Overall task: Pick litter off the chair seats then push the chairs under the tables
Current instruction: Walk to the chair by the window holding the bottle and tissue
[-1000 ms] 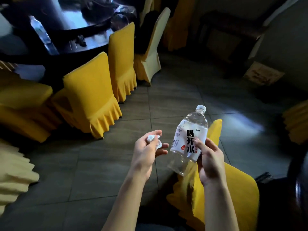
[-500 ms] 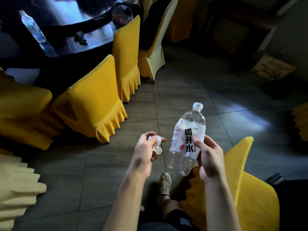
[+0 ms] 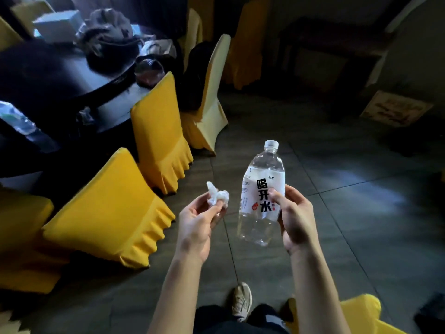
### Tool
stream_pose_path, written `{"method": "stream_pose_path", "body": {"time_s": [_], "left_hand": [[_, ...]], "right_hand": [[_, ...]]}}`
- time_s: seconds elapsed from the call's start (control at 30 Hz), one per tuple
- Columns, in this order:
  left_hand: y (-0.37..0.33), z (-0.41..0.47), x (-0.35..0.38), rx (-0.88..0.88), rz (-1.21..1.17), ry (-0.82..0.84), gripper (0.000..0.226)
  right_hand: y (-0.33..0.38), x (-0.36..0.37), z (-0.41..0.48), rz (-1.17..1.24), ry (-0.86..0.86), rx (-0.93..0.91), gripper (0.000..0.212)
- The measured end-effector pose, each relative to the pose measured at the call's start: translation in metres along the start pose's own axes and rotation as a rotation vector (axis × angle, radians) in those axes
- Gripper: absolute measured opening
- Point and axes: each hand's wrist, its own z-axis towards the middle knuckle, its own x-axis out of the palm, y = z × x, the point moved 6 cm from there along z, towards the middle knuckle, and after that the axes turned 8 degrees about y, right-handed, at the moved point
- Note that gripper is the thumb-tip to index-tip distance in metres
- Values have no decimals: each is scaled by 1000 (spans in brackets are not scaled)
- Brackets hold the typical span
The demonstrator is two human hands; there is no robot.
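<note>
My left hand (image 3: 196, 227) pinches a crumpled white tissue (image 3: 218, 196) between thumb and fingers, held over the tiled floor. My right hand (image 3: 295, 220) grips a clear plastic water bottle (image 3: 262, 194) with a white label and black characters, upright and tilted slightly right. Yellow-covered chairs stand to the left: one close (image 3: 108, 213), one behind it (image 3: 161, 133), and a paler one (image 3: 209, 97) further back, all backs towards me at a dark round table (image 3: 48, 78). Another yellow chair (image 3: 361, 309) shows at the bottom right.
The round table carries a grey hat (image 3: 108, 25), a white box (image 3: 57, 25) and a plastic bottle (image 3: 16, 119). My shoe (image 3: 242, 301) is on the grey tiled floor. Dark furniture and a flat cardboard piece (image 3: 395, 108) stand at the back right.
The view has swung left and forward; the yellow chair near my right arm has dropped to the bottom right corner. The tissue now sticks out more from my left fingers. Both hands keep their holds.
</note>
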Motion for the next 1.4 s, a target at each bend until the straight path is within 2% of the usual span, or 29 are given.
{"method": "stream_pose_path", "body": {"time_s": [0.13, 0.53, 0.87, 1.13, 1.4], "left_hand": [[-3, 45, 50, -14, 22, 47, 21], [62, 189, 259, -212, 237, 408, 20], [100, 318, 464, -342, 300, 647, 26], [140, 343, 586, -445, 342, 810, 24], [208, 367, 693, -480, 513, 834, 11]], "right_hand": [[31, -30, 42, 20, -53, -26, 14], [91, -175, 140, 115, -365, -70, 17], [197, -296, 261, 156, -637, -122, 14], [235, -375, 287, 221, -809, -146, 21], [273, -476, 321, 315, -893, -180, 24]]}}
